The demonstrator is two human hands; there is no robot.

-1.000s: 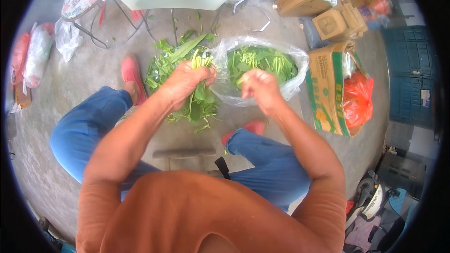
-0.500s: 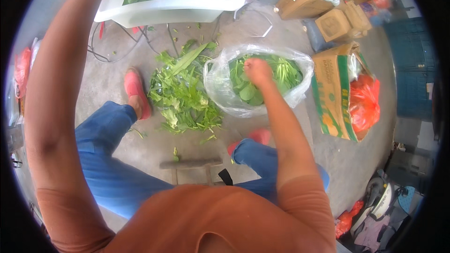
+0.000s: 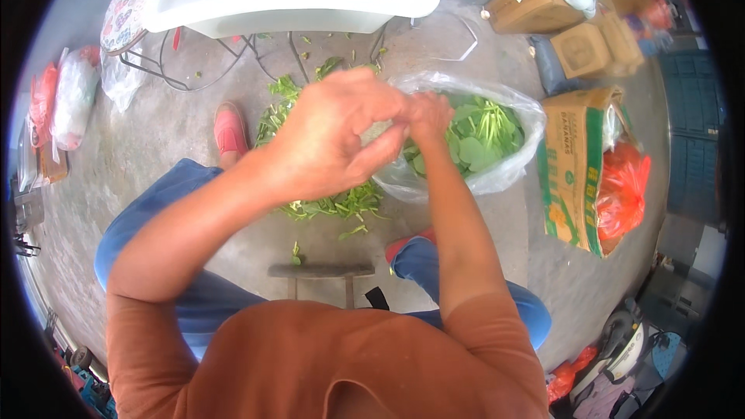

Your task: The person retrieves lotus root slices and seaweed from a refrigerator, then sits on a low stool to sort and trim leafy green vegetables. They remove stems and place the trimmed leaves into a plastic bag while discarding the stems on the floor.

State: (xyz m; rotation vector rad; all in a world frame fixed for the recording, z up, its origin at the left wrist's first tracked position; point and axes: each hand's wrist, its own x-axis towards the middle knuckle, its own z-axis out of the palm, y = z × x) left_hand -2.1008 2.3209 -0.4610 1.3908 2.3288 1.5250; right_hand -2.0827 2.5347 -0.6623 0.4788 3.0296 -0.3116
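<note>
The leafy greens (image 3: pixel 497 130) lie in a clear plastic bag (image 3: pixel 531 126) on the floor (image 3: pixel 516 225); they look light, limp and easily bruised, their bunched stems probably the firmest hold. The left hand (image 3: pixel 334 136) curls around a gap, its fingertips overlapping the right hand (image 3: pixel 428 115) above the bag's near-left side; whether either clamps anything, I cannot tell. The left hand blocks part of a loose leaf pile (image 3: pixel 337 206); a white tub (image 3: pixel 303 12) stands beyond, a cardboard box (image 3: pixel 570 167) rightward.
</note>
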